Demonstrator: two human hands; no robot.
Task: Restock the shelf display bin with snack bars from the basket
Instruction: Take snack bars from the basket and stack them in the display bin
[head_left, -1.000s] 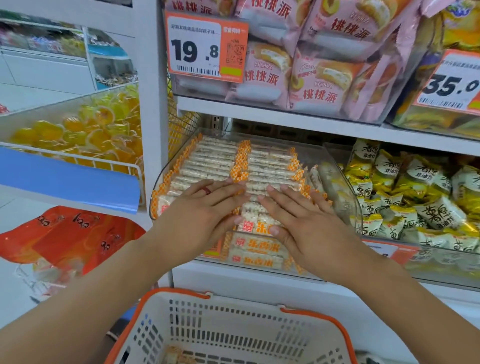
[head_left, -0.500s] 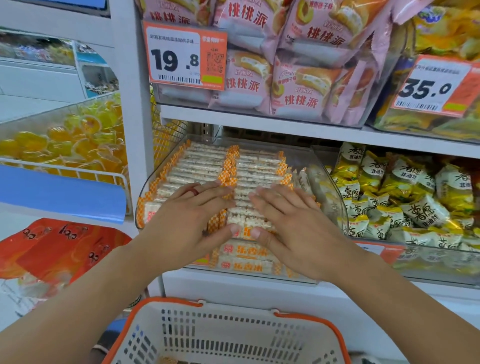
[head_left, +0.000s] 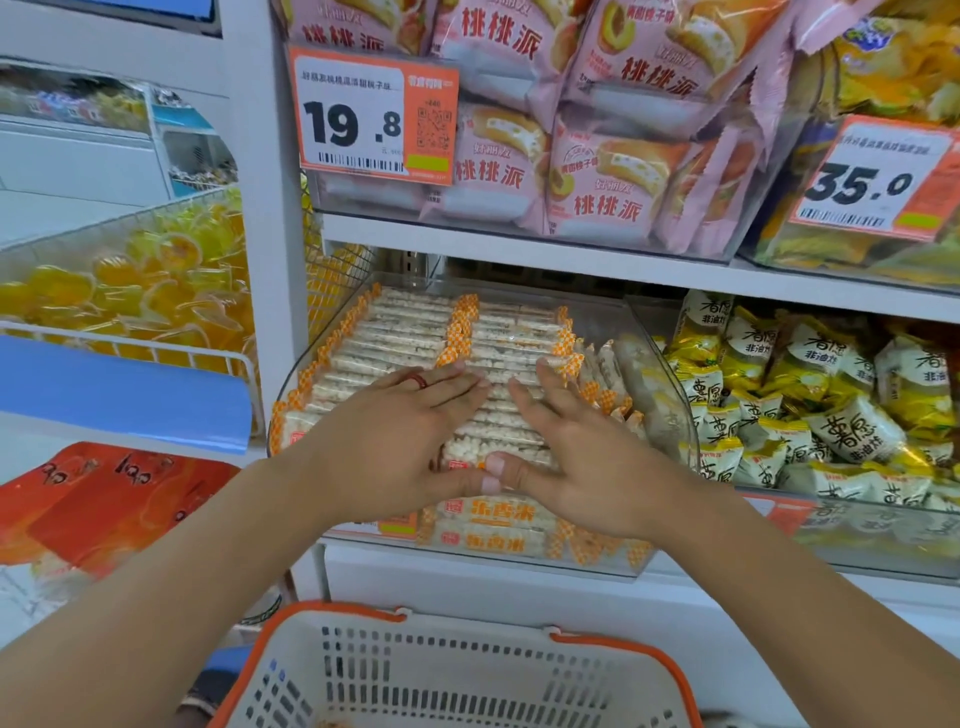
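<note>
A clear plastic display bin (head_left: 670, 395) on the middle shelf holds rows of white puffed-rice snack bars (head_left: 405, 332) with orange checkered ends. My left hand (head_left: 395, 441), with a red ring, lies flat on the front bars. My right hand (head_left: 566, 447) lies flat beside it, thumbs nearly touching. Both hands press on the stack with fingers spread and grip nothing. Several bars stand loose on edge at the bin's right side (head_left: 597, 374). The white basket (head_left: 467, 670) with an orange rim sits below; its inside is mostly out of view.
Pink cake packs (head_left: 597, 171) and two price tags sit on the shelf above. Yellow snack bags (head_left: 810, 405) fill the bin to the right. A wire bin of yellow jelly cups (head_left: 130, 280) stands left, with red packets (head_left: 104, 499) below it.
Both hands stay flat on the bars; the thumbs have drawn closer together. The view has shifted slightly, nothing was picked up or let go.
</note>
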